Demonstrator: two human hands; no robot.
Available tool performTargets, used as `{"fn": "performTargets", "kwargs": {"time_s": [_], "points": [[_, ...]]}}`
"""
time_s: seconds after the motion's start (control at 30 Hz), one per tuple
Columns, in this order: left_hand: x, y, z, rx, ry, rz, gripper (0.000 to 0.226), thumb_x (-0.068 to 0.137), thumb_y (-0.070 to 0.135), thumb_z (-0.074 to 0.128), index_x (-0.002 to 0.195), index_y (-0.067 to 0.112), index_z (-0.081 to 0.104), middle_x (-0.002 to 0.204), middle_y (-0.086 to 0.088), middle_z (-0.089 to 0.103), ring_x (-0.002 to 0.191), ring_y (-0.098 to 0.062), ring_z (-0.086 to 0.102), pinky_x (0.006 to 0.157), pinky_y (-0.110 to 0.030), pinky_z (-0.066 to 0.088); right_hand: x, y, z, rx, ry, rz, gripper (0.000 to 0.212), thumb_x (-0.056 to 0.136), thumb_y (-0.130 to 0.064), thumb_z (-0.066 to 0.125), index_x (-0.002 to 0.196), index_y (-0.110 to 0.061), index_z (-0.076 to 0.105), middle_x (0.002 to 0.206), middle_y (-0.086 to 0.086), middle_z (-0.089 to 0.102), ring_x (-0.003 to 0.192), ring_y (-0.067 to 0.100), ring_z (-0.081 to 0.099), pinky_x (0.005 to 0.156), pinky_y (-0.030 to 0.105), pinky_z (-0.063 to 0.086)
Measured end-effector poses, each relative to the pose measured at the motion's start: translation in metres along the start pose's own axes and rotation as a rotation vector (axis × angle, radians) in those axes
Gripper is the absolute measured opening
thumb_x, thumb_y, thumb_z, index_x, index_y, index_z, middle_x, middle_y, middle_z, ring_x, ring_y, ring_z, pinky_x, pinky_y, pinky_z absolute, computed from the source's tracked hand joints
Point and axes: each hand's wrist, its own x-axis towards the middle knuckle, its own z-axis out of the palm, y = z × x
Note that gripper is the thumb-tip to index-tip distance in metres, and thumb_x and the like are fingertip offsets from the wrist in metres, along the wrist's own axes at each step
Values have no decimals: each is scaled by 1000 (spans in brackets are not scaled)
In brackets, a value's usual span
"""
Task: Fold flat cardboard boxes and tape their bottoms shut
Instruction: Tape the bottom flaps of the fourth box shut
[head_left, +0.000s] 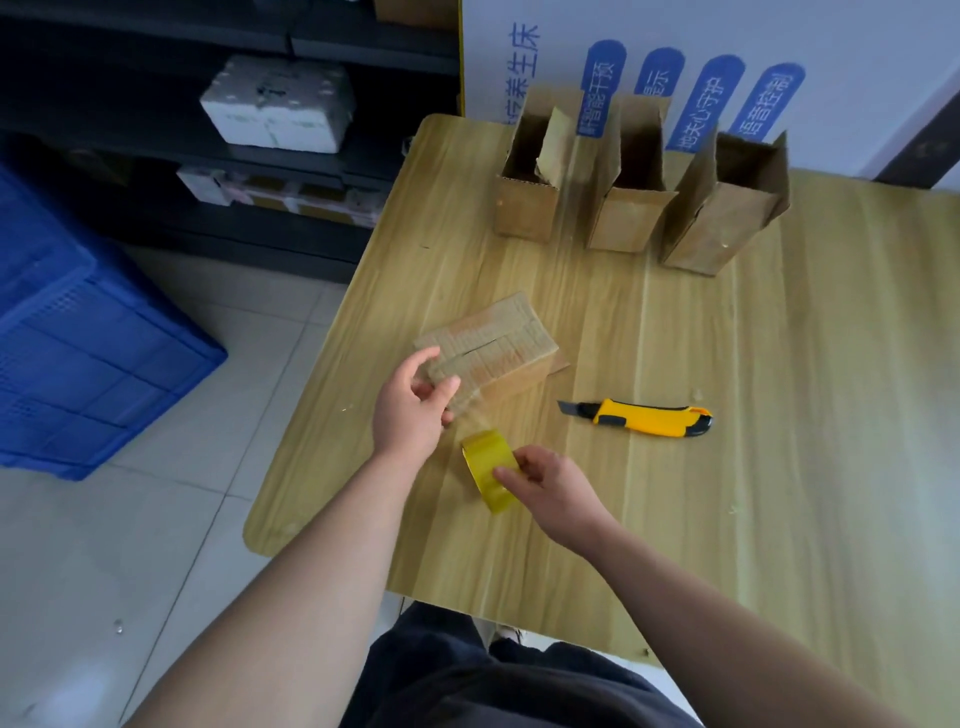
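Box seemingly gripped by left hand.

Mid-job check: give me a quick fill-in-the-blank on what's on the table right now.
1. The left hand grips the box; the right hand holds a yellow roll of ____.
2. At the back of the table stand ____ open boxes.
3. The knife lies to the ____ of the held box.

Missing words: tape; three; right.
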Motion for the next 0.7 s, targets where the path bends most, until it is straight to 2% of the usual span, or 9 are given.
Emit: {"fn": "performTargets", "kwargs": {"time_s": [0.1,0.2,0.3,0.37,0.4,0.53,0.6,0.7], "points": [[-3,0,2,-79,40,-28,11,90,22,67,93,33,67,86,0,61,61,-19,65,68,-46,60,0,0,-1,7,-19,-10,9,90,-31,65,84,-24,62,66,-12,57,56,-1,48,54,12,37],[-10,1,-4,-224,-108,-139,15,98,25,56,100,37,65,98,-1,57,72,-20,65,69,-38,59,1,1,-2,5,-24,-14,10,90,-31,65,88,-21,64,68,-12,58,59,0,49,54,11,37],[-18,-4,-12,-186,-304,-176,41,94,21,63,120,52,53,112,3,57,92,-21,67,71,-29,58,3,1,-3,9,-40,-7,14,90,-31,65,90,-17,66,73,-6,62,62,5,51,57,15,38],[-19,-9,-13,-98,-336,-149,63,88,20,70,125,63,44,123,2,51,112,-18,59,82,-35,58,3,1,-4,7,-50,0,16,90,-33,65,90,-17,67,77,-2,65,64,6,52,60,19,40],[-20,-10,-12,-62,-326,-135,70,85,19,72,128,64,39,122,2,49,114,-14,53,87,-36,55,4,1,-4,7,-51,2,17,90,-33,65,90,-17,68,78,0,66,65,7,53,61,20,41],[-28,-14,-4,14,-349,-105,92,85,16,72,141,63,16,86,-2,52,82,-12,56,80,-24,45,8,1,-6,-19,-62,-14,20,89,-34,66,89,-14,69,80,7,68,64,9,52,62,26,42],[-30,-14,-1,35,-339,-107,93,88,16,70,142,64,11,87,-5,52,80,-13,57,75,-24,47,9,2,-6,-39,-67,-26,21,89,-36,65,89,-15,70,81,4,70,66,9,55,62,24,44],[-29,-8,1,13,-349,-159,93,90,12,66,138,68,10,102,-10,55,89,-26,66,69,-36,60,7,2,-8,-61,-57,-41,21,89,-38,65,93,-19,71,82,-4,70,72,9,61,62,18,45]]}}
